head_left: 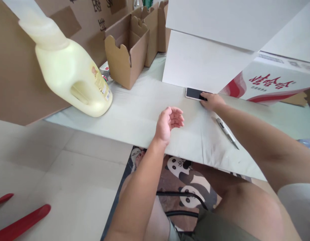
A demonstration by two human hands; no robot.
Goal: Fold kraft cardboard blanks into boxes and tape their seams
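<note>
My right hand (212,101) is at the right end of a smartphone (194,93) with a dark screen and pale edge, its fingers closed on that end. The phone lies flat on the cloth-covered table (135,110), beside the foot of a white box (192,60). My left hand (168,124) hovers over the table's near side, fingers loosely curled and nothing in them. A slim grey-white utility knife (226,132) rests on the cloth below my right wrist, its pointed end toward me.
A large pale yellow bottle (72,77) stands at the left edge. Behind it are brown cardboard boxes (127,50) and a big carton (89,33). A white box with red writing (270,80) is at right. Below are my legs and a panda-patterned mat (195,187).
</note>
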